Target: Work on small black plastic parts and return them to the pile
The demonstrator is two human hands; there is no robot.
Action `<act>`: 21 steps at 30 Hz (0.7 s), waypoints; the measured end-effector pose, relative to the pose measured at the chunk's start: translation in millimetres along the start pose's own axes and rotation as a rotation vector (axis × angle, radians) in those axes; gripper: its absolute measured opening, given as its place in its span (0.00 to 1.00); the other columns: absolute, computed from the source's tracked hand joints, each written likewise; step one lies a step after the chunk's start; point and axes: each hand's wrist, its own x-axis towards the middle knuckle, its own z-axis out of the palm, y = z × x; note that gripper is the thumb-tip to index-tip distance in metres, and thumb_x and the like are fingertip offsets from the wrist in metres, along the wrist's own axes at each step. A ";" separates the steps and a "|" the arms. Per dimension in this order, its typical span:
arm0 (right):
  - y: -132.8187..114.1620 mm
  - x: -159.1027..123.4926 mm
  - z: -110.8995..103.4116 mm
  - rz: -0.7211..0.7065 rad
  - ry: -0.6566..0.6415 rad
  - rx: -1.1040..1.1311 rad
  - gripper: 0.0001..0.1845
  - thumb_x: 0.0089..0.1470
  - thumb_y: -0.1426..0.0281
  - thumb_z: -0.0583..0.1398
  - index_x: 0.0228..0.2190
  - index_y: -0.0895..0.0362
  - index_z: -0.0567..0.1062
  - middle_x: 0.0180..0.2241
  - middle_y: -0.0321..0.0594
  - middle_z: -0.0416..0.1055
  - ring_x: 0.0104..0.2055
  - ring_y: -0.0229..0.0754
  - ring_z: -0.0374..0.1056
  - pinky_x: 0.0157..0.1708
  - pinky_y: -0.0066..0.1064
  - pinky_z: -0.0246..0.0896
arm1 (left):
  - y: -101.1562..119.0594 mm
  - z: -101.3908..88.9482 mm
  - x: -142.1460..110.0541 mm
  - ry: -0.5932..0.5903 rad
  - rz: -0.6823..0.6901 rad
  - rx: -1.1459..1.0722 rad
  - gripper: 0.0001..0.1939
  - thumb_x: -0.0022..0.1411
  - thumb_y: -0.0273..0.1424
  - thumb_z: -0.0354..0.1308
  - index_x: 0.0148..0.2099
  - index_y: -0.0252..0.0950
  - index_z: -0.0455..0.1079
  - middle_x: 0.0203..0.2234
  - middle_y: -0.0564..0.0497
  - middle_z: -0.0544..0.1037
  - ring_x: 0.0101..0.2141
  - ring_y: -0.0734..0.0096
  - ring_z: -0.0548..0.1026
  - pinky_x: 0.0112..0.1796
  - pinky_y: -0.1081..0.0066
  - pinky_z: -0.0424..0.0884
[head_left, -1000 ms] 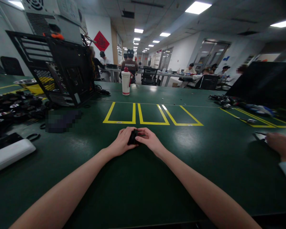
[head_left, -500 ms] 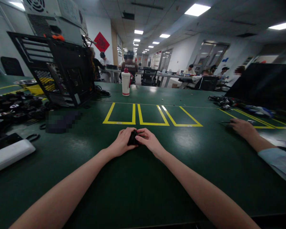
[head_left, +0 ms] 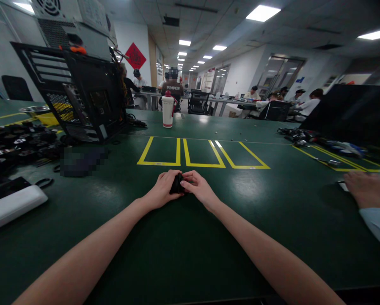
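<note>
A small black object [head_left: 176, 184] sits between my two hands, low over the green table [head_left: 190, 237]; its kind is too dark to make out. My left hand [head_left: 163, 186] is wrapped round its left side, thumb below and fingers over the top. From the right, my right hand [head_left: 198, 186] pinches its edge with thumb and fingertips. Just beyond my hands lie three yellow tape outlines [head_left: 205, 165] on the tabletop.
An open black computer case [head_left: 91, 97] stands at the left, near a heap of black parts [head_left: 21, 144] and a white power strip [head_left: 15, 207]. A white cup [head_left: 167, 112] stands behind the outlines. At the right edge a co-worker's hand [head_left: 366, 188] rests over the table.
My hands and the black object look almost unmoved. The co-worker's hand at the right has drawn back toward the right edge.
</note>
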 end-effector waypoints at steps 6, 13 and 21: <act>3.1 2.6 -3.3 -0.012 -0.041 -0.004 0.18 0.42 0.69 0.61 0.38 0.56 0.66 0.39 0.39 0.66 0.43 0.40 0.64 0.44 0.38 0.58 | -0.7 0.3 -0.3 -0.010 0.000 0.003 0.28 0.51 0.33 0.56 0.52 0.39 0.49 0.46 0.46 0.62 0.47 0.61 0.62 0.50 0.56 0.54; 2.9 -0.1 -2.9 -0.026 -0.057 -0.002 0.19 0.40 0.68 0.62 0.37 0.54 0.66 0.39 0.38 0.66 0.43 0.41 0.63 0.43 0.38 0.59 | -0.1 0.6 -0.3 -0.008 -0.007 0.001 0.27 0.51 0.33 0.56 0.52 0.39 0.49 0.45 0.46 0.62 0.47 0.62 0.62 0.49 0.56 0.54; 2.8 3.0 -2.6 0.032 0.019 -0.012 0.21 0.42 0.64 0.60 0.40 0.55 0.66 0.40 0.40 0.66 0.44 0.42 0.63 0.45 0.40 0.56 | -1.1 0.1 -0.6 -0.004 -0.004 -0.002 0.29 0.51 0.33 0.57 0.53 0.39 0.48 0.46 0.46 0.62 0.48 0.61 0.61 0.50 0.57 0.53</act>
